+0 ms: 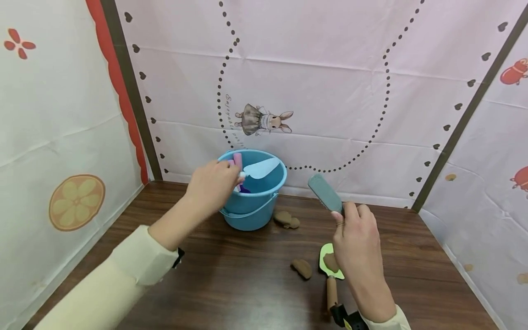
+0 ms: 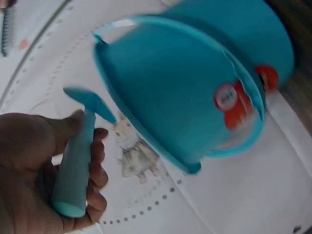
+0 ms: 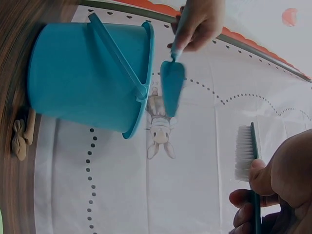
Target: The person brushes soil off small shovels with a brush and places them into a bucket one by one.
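My left hand (image 1: pixel 212 185) grips the handle of a small light-blue trowel (image 1: pixel 262 168) over the mouth of a blue bucket (image 1: pixel 251 219). In the right wrist view the trowel's blade (image 3: pixel 173 87) points away from the fingers, beside the bucket's rim. Pink handles (image 1: pixel 238 159) and a bit of purple show inside the bucket, partly hidden by the left hand. My right hand (image 1: pixel 356 243) holds a brush (image 1: pixel 326 192) raised above the table. Its white bristles (image 3: pixel 245 153) and dark green back appear in the right wrist view.
A green shovel (image 1: pixel 326 250) with a wooden handle lies below the right hand, a brown lump (image 1: pixel 331 262) on its blade. Another brown lump (image 1: pixel 302 269) lies to its left, and more lumps (image 1: pixel 284 219) sit beside the bucket. Printed cloth walls (image 1: pixel 330 101) enclose the brown table (image 1: pixel 231 279).
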A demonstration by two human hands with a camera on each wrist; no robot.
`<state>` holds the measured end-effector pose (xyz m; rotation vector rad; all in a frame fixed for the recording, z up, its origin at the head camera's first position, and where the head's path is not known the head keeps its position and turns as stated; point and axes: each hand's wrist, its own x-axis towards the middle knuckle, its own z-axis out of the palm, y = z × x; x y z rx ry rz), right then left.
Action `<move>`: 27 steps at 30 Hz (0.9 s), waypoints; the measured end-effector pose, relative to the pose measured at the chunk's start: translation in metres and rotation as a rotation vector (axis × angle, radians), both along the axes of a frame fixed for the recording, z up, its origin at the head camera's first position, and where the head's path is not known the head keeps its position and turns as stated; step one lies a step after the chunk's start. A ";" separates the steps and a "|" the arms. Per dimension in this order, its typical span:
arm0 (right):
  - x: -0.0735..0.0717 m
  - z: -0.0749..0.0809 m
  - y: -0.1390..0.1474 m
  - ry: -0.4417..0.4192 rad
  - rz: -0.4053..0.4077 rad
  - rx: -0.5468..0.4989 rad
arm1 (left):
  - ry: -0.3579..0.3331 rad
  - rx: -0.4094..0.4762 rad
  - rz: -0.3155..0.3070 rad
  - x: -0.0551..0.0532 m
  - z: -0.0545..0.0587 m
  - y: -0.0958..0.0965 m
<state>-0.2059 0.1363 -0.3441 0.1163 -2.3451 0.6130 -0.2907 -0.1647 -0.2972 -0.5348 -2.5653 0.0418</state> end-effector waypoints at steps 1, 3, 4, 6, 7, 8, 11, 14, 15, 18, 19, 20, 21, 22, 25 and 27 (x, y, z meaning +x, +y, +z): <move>0.000 0.000 0.000 0.001 0.001 0.001 | -0.004 -0.037 -0.001 -0.005 0.002 0.000; 0.001 0.000 0.000 0.002 0.003 0.002 | -0.022 -0.108 -0.007 -0.016 0.004 -0.001; 0.001 0.000 0.000 0.003 0.004 0.002 | -0.038 -0.131 -0.007 -0.021 0.005 -0.001; 0.001 0.000 0.000 0.002 0.004 0.000 | -0.070 -0.177 -0.005 -0.030 0.005 0.000; 0.001 0.000 0.000 0.000 0.004 -0.001 | -0.084 -0.194 -0.003 -0.035 0.005 0.000; 0.002 0.001 0.000 -0.002 0.005 -0.002 | -0.094 -0.212 -0.004 -0.039 0.004 0.001; 0.003 0.001 0.000 -0.013 0.008 -0.005 | -0.135 -0.263 0.009 -0.050 0.003 0.004; 0.003 0.002 0.000 -0.024 0.008 -0.006 | -0.172 -0.329 0.026 -0.059 0.001 0.007; 0.004 0.002 0.000 -0.028 0.008 -0.006 | -0.191 -0.357 0.034 -0.062 0.001 0.008; 0.004 0.002 -0.001 -0.042 0.008 -0.013 | -0.236 -0.431 0.054 -0.069 -0.001 0.011; 0.004 0.003 -0.001 -0.048 0.009 -0.016 | -0.252 -0.453 0.060 -0.071 -0.001 0.012; 0.004 0.003 -0.002 -0.052 0.011 -0.018 | -0.267 -0.467 0.065 -0.072 -0.002 0.013; 0.004 0.003 -0.002 -0.054 0.013 -0.019 | -0.281 -0.478 0.071 -0.073 -0.001 0.014; 0.004 0.003 -0.002 -0.056 0.015 -0.019 | -0.292 -0.485 0.075 -0.074 -0.001 0.014; 0.004 0.003 -0.003 -0.050 0.018 -0.016 | -0.322 -0.481 0.078 -0.075 0.000 0.015; 0.004 0.004 -0.003 -0.049 0.019 -0.011 | -0.337 -0.466 0.071 -0.075 0.000 0.015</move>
